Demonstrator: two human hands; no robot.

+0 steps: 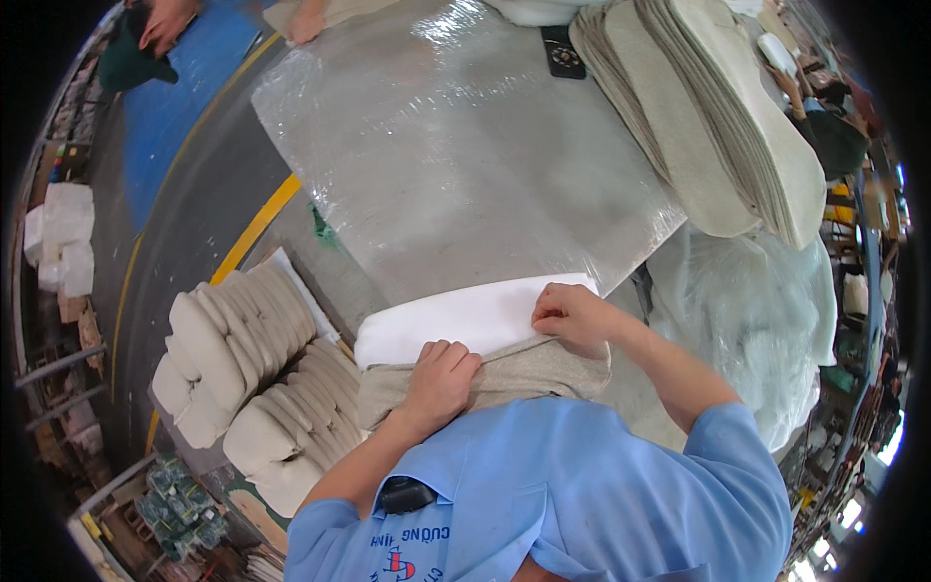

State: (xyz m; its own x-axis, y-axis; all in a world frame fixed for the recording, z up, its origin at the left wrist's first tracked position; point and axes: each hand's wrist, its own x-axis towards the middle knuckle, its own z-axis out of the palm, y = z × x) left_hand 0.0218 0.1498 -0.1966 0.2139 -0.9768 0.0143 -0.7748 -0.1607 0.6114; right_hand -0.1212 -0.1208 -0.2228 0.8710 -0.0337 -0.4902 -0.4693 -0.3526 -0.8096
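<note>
A white foam pad point(441, 320) lies against my body at the near edge of the table, with its lower part inside a beige fabric cover point(519, 375). My left hand point(441, 381) has its fingers curled over the cover's edge, left of the middle. Farther right, my right hand point(570, 315) pinches that same edge close to the pad's right end. Both hands are closed on the cloth. The upper strip of the foam stays bare, and the rest is hidden under the fabric.
Plastic film wraps the grey table point(465, 165). A black phone point(562, 53) lies beside stacked beige covers point(708, 116) at the far right. Finished-looking beige cushions point(238, 339) are piled at left. A clear plastic bag point(747, 320) bulges at right. Other people work at both far corners.
</note>
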